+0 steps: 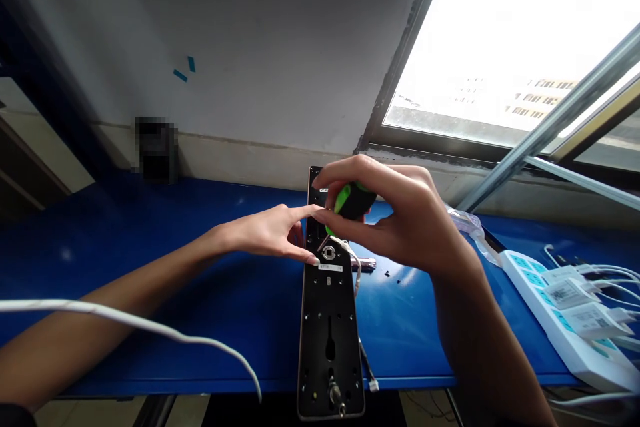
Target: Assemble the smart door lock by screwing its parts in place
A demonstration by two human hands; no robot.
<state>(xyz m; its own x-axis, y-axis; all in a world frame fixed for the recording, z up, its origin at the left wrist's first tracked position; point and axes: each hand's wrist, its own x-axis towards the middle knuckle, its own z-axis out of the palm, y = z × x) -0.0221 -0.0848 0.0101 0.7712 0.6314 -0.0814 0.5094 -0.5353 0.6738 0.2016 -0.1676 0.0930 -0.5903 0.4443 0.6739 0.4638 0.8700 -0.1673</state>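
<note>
A long black door-lock plate lies lengthwise on the blue table, its near end hanging past the front edge. My right hand is closed round a screwdriver with a green and black handle, held upright over the plate's far half. My left hand reaches in from the left and rests its thumb and forefinger on the plate's left edge beside the round fitting. A thin white wire with a small plug trails off the plate's right side.
A white power strip with several chargers and white cables lies at the right. A white cable crosses the near left. A clear plastic bag sits behind my right hand. Small dark screws lie right of the plate. A wall and a window stand behind.
</note>
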